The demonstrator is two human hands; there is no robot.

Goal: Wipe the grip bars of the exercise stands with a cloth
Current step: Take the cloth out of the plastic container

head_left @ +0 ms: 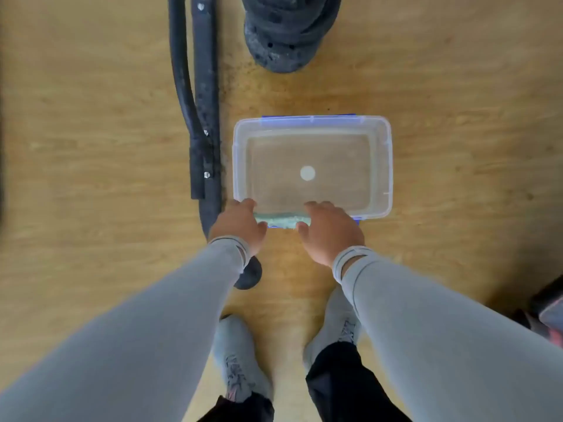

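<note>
Below us, on the wood floor (106, 147), sits a clear tub (387, 166) with blue clips, and we can see a pale round spot at the middle of its base. At the tub's six o'clock edge we hold a light green cloth (281, 221) stretched between both hands. Our left hand (239, 225) closes on the cloth's nine o'clock end, fingers curled over the tub's rim; our right hand (330, 231) closes on its three o'clock end, thumb tucked under the cloth. The cloth looks bunched into a roll and lies right along the rim; whether it touches the rim we cannot tell. Grey sleeves (146, 330) cover both arms to the wrists. Just beside the tub at nine o'clock lies a black stand (204, 86) with bolts showing, its tubes running from twelve o'clock down past our left wrist to a rounded foot. At twelve o'clock from the tub stands a stack of black weights (286, 28). Our feet in grey socks (237, 357) are planted at six o'clock.
</note>
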